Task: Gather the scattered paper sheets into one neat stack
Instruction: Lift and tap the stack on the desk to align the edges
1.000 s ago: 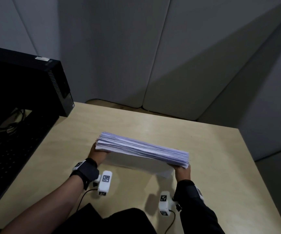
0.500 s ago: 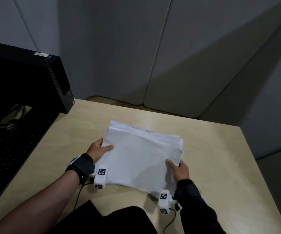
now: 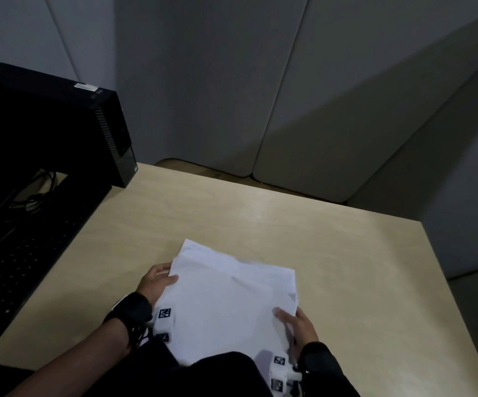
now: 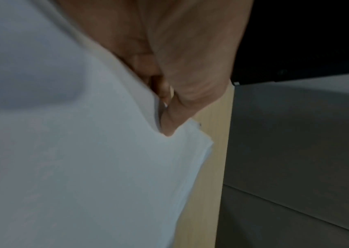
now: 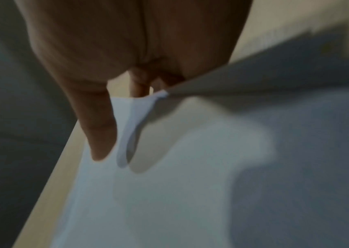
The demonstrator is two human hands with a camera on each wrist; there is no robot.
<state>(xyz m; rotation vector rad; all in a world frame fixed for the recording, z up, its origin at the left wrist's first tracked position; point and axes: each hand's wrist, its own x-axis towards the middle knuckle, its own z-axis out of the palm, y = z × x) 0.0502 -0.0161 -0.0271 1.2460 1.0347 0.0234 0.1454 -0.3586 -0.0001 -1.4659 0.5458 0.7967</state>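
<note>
A stack of white paper sheets [image 3: 229, 299] is held flat-side up over the near part of the wooden desk [image 3: 346, 267], its far edges slightly fanned. My left hand [image 3: 157, 282] grips the stack's left edge, thumb on top and fingers beneath. My right hand [image 3: 298, 325] grips the near right corner the same way. The left wrist view shows my thumb [image 4: 169, 124] pressed on the paper [image 4: 73, 167]. In the right wrist view my thumb [image 5: 99, 134] lies on the sheets [image 5: 169, 201], and one corner curls up beside it.
A black computer case [image 3: 60, 130] stands at the desk's back left, with a black keyboard [image 3: 17, 267] and cables in front of it. Grey padded wall panels [image 3: 260, 96] close off the back. The desk's right edge [image 3: 461, 325] drops to the floor.
The stack went from standing on its long edge to lying face up in both hands. It then came closer to my body, and the view tipped downward.
</note>
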